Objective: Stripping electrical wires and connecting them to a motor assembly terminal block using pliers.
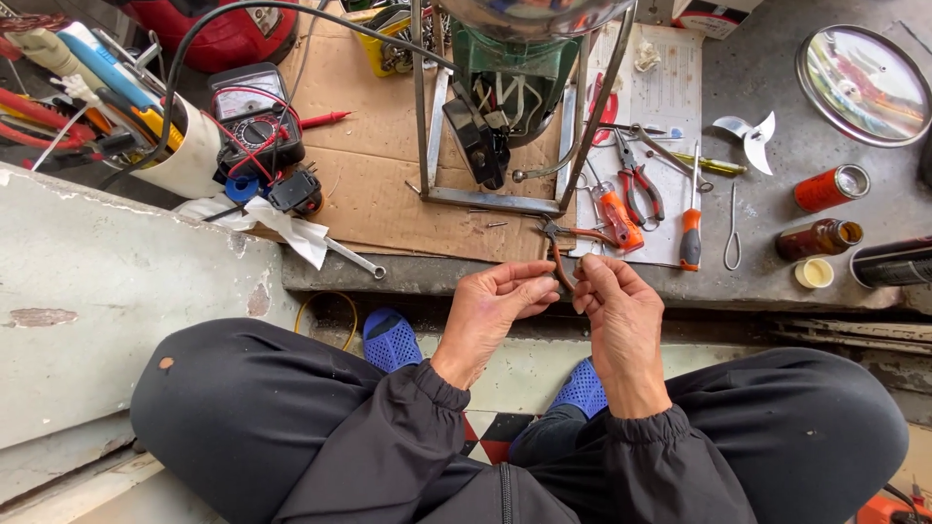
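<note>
My left hand (495, 309) and my right hand (619, 309) meet fingertip to fingertip above my lap, just in front of the concrete ledge (437, 274). A pair of brown-handled pliers (557, 245) lies spread at the ledge's edge. One of its handles runs down between my hands, and my left fingers curl on its end. My right fingers are pinched together beside it; what they pinch is too small to make out.
On the ledge stand a metal frame with a green motor (505, 78) on cardboard, a multimeter (254, 116), an orange-handled screwdriver (690, 228), red pliers (639, 184), a spanner (354, 258), a fan blade (752, 136), a round lid (862, 82), small bottles (820, 236) and tool clutter (87, 87).
</note>
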